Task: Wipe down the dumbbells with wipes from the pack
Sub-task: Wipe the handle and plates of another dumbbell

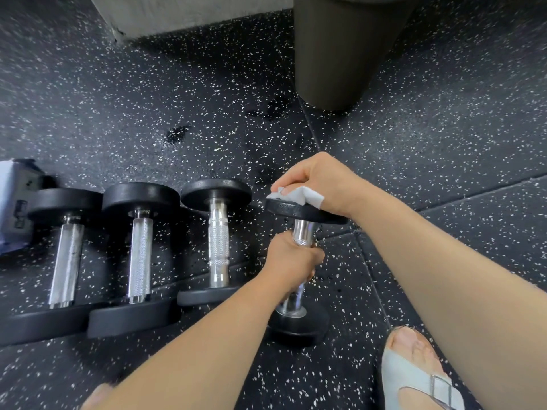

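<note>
Speckled black rubber floor (148, 84) noted. Black-headed, chrome-handled dumbbell (296, 213) is stood on end; its handle is clenched by left grip (291, 258), and crumpled white wipe (299, 196) is held on the upper head by right grip (319, 182). Risk judged: under sideways wiping pressure the base skids and the dumbbell topples toward sandalled foot (414, 365).
</note>
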The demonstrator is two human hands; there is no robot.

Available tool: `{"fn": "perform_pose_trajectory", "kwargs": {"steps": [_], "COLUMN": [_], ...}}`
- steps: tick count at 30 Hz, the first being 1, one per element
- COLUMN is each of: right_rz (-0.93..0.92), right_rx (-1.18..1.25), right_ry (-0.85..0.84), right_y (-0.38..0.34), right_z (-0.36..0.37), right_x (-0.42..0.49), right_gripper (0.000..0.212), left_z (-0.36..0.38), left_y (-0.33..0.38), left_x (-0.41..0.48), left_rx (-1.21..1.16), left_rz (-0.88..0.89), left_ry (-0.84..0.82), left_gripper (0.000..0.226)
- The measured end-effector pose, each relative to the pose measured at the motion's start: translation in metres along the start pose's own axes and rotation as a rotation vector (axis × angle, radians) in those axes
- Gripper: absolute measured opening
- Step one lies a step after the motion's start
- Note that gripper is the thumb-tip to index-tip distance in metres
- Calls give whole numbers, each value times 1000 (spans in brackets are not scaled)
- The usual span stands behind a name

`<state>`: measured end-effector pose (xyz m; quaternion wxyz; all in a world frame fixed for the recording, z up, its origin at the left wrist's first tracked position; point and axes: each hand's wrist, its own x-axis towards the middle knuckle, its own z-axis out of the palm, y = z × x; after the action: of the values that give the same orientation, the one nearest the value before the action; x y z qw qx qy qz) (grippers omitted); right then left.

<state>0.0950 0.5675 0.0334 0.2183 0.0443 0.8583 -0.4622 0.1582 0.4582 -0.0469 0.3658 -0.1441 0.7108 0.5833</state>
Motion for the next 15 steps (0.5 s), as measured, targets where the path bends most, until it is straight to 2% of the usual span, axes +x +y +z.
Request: {"fn": "perform_pose_trajectory", "kwargs": {"steps": [5,8,11,15], "right_rz": [42,46,18,-32], "right_rx": [-141,-6,104,149], "right_ry": [25,-92,-226,-202], "right_y": [14,13,12,6], "right_z": [-8,-18,-27,-22], "right_x": [-1,-17,-32,-24], "right_gripper": [22,15,22,26], "left_z": [2,2,-1,-1], "left_y": [1,0,0,-1], "left_x": [-1,-2,-1,-3], "left_rx": [10,14,1,12], "left_rz": [7,33,28,27], "left_ry": [-18,-25,-29,-41], "left_gripper": [23,22,20,19]}}
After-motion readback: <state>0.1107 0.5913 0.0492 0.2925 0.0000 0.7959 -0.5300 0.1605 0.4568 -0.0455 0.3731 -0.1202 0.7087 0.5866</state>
